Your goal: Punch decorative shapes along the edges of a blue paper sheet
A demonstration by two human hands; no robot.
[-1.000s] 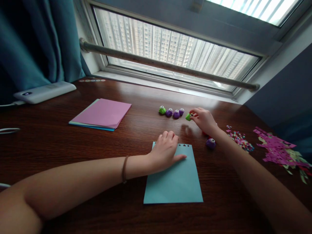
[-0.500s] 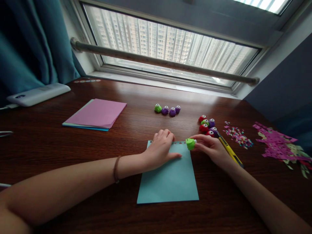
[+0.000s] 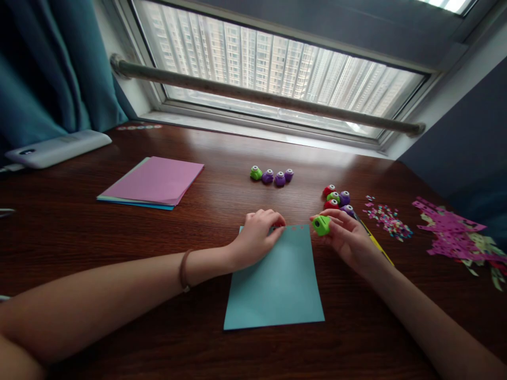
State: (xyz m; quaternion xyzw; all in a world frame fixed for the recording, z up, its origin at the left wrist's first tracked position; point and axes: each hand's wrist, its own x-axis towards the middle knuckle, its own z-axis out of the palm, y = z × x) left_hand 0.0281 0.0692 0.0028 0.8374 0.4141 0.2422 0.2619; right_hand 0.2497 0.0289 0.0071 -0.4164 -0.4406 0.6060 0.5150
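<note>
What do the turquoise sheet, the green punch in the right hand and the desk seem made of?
Turquoise sheet: likely matt paper, thin, holed along its far edge. Green punch: probably moulded plastic, smooth and evenly coloured. Desk: real or imitation wood, glossy, with grain and glare.

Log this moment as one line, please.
left hand: on blue sheet | right hand: holding green punch | farther right: confetti, paper scraps

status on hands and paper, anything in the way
Left hand on blue sheet. Right hand holding green punch, beside sheet. Yellow cutter partly behind right hand.
</note>
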